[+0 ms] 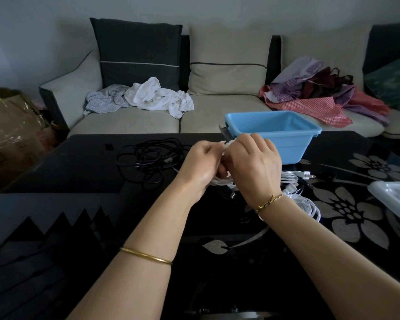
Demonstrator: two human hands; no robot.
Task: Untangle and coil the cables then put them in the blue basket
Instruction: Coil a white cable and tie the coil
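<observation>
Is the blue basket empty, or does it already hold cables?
Looks empty: the blue basket shows bare blue inside, though its near floor is hidden. The black cables lie outside.

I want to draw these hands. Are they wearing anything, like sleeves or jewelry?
No sleeves show; both arms are bare. Behind the left hand, a thin, plain gold bangle circles the forearm. At the wrist of the right hand sits a twisted gold bracelet.

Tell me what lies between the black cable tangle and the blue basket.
In the head view, the left hand and right hand, both gripping a white cable.
</observation>
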